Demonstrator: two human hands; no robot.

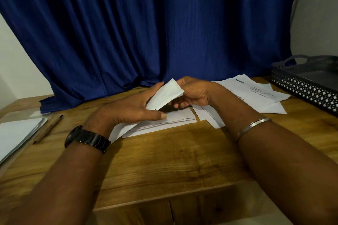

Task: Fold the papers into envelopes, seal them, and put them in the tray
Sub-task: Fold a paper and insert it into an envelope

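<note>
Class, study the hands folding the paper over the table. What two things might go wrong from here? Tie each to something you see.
1. The paper is raised between the left hand and right hand, not flat on the table, so its crease may run crooked.
2. Between the hands and the tray lie loose sheets; a reach there may sweep them aside.

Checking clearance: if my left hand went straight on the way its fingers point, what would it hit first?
The left hand would first meet the folded paper it touches, then likely the right hand pinching it.
</note>
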